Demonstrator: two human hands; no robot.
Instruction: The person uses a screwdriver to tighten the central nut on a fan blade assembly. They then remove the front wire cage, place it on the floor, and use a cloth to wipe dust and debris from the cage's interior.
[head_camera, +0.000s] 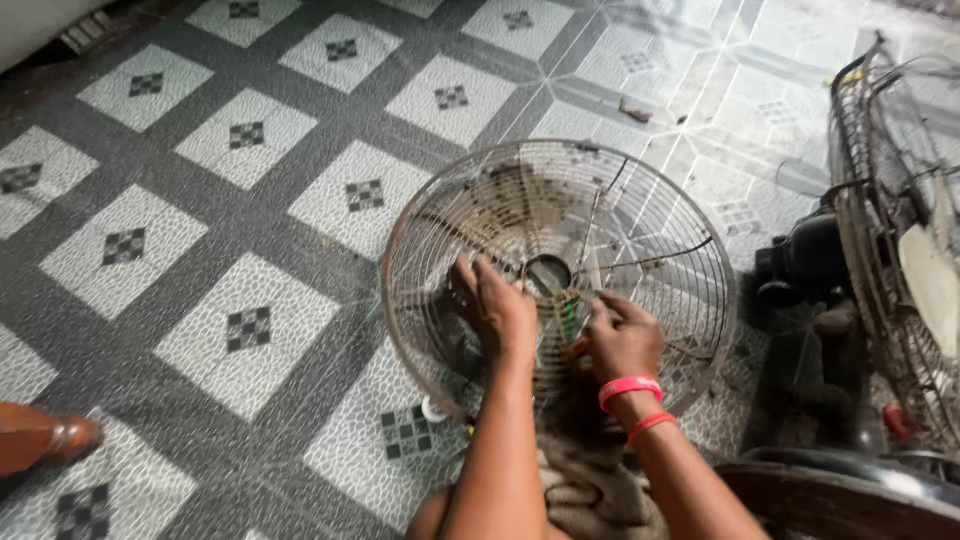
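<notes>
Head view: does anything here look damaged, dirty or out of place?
Yes. The round wire fan guard under the left hand and right hand looks rusty and caked with brown grime, and it is off its fan. The standing fan at right looks equally dirty. Small debris lies on the tiled floor.

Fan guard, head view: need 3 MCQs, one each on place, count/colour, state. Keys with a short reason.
1. Where does the fan guard sit relative to the standing fan?
A. To its left, over the tiled floor
B. Mounted on it
C. Behind it

2. How many bands are on the right wrist, and what colour?
A. One, blue
B. Two, pink-red
C. Three, white

3. What are the hands doing?
A. Both off the guard
B. Only the left touches it
C. Both on the guard near its hub

Answers: 1 A, the guard lies left of the fan above the tiled floor. 2 B, two wristbands show. 3 C, left hand and right hand both rest on the wires.
</notes>
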